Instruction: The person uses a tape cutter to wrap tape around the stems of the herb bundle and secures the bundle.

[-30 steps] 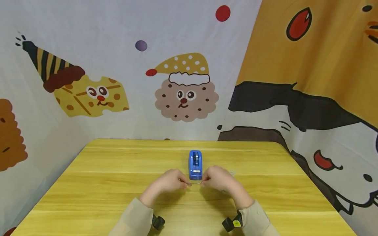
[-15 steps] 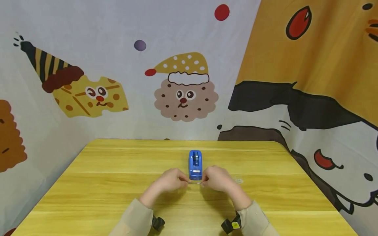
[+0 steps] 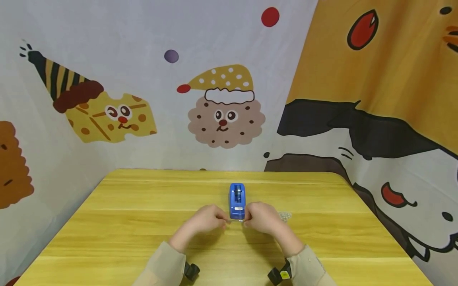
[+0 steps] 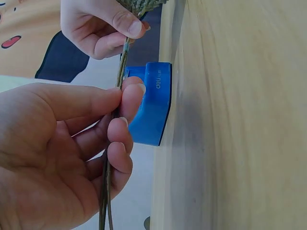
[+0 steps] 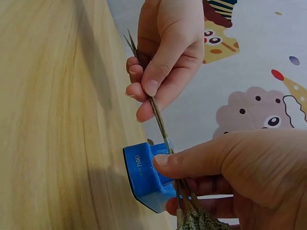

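Observation:
A thin bundle of brownish-green plant stems (image 5: 157,112) with textured, scaly heads (image 5: 199,221) runs from hand to hand. My left hand (image 3: 207,218) pinches the stems between thumb and forefinger, the other fingers curled along them and the loose ends trailing past the palm. Near the heads, my right hand (image 3: 264,217) pinches the same bundle with thumb and fingers. Between the hands, a shiny bit of clear tape (image 5: 168,144) lies around the stems. Just beyond them the blue tape dispenser (image 3: 237,208) stands upright on the table, a roll in its slot.
The wood-grain table (image 3: 143,246) extends to both sides of the hands. Behind it hangs a cloth (image 3: 143,24) printed with cartoon figures. Black wrist cameras (image 3: 192,271) sit at both cuffs.
Both hands stay nearly in place in front of the dispenser with small finger shifts. The scaly heads beside the right hand show more now than one second ago.

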Motion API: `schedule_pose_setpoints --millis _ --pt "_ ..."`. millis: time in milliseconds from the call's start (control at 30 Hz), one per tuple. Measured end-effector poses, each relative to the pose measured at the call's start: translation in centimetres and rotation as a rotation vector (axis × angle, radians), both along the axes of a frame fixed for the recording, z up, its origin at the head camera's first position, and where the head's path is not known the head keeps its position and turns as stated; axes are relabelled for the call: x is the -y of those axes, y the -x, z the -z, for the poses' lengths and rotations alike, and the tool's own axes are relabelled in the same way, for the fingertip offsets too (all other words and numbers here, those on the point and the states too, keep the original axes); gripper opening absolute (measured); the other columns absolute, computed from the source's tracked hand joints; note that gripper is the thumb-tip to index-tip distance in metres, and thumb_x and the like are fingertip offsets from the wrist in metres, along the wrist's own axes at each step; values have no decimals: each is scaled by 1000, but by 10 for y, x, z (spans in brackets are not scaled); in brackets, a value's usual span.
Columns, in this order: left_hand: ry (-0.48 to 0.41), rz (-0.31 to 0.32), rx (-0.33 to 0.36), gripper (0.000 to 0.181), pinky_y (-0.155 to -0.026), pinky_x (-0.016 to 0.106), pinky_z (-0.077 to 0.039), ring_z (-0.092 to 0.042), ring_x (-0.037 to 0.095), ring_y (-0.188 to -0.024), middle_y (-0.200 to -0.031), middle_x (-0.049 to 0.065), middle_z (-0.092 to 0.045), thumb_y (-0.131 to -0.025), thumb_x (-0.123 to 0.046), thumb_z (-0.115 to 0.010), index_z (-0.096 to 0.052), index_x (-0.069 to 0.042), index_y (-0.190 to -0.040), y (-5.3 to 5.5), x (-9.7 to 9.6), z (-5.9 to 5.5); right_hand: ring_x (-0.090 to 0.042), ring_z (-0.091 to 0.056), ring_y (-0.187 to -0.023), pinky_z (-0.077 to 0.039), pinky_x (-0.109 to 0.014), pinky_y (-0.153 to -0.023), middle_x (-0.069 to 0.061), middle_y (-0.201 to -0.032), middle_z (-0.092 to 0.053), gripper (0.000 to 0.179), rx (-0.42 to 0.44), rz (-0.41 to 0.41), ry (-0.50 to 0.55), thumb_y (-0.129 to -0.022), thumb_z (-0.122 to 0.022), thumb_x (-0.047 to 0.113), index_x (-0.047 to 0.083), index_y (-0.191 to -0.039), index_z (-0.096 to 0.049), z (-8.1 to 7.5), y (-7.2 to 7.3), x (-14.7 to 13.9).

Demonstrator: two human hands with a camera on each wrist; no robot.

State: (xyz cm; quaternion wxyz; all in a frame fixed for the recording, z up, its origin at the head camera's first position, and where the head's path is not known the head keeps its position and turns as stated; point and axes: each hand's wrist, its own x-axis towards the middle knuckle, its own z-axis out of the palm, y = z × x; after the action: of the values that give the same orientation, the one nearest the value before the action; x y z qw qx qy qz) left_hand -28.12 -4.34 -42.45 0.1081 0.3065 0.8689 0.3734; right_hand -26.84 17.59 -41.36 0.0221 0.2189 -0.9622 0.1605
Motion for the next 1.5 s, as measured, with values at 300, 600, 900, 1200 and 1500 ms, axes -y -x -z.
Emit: schedule_pose_setpoints --millis 300,600,900,1200,1500 --pt "-16 -37 -21 15 -78 41 -52 -64 20 -88 -100 10 -73 -83 -3 -70 -77 -5 -96 -1 -1 -3 -10 -48 -58 -42 -29 -55 11 -63 -55 16 73 24 55 -78 -79 17 17 -71 -65 -4 0 -2" --pt "-4 -87 -24 13 -82 44 -52 -66 26 -96 -100 10 -73 -84 -5 -72 -77 -5 -97 -1 -2 -1 -8 -41 -52 -38 -27 -50 11 -59 -52 13 76 -14 22 -86 -73 19 14 -74 -73 -5 -1 -2" --pt "-11 -118 -43 13 -79 43 -52 -65 24 -94 -98 5 -73 -83 -7 -73 -78 -10 -95 1 -1 1 -8 -43 -52 -39 -27 -50 12 -59 -54 14 32 22 29 -83 -77 19 15 -71 -69 -3 0 0" --pt "-43 -122 1 15 -59 32 -46 -53 12 -64 -98 5 -72 -88 -11 -66 -76 -7 -98 1 1 1 -8 -44 -53 -39 -27 -49 12 -59 -52 22 -22 75 -7 -81 -79 21 19 -67 -62 3 1 3" --pt "24 -58 8 20 -60 31 -44 -51 11 -65 -75 -2 -66 -95 -5 -54 -72 -2 -101 0 0 4 -8 -45 -54 -42 -28 -51 10 -62 -54 21 -135 93 -74 -78 -80 19 17 -68 -61 5 -2 8"
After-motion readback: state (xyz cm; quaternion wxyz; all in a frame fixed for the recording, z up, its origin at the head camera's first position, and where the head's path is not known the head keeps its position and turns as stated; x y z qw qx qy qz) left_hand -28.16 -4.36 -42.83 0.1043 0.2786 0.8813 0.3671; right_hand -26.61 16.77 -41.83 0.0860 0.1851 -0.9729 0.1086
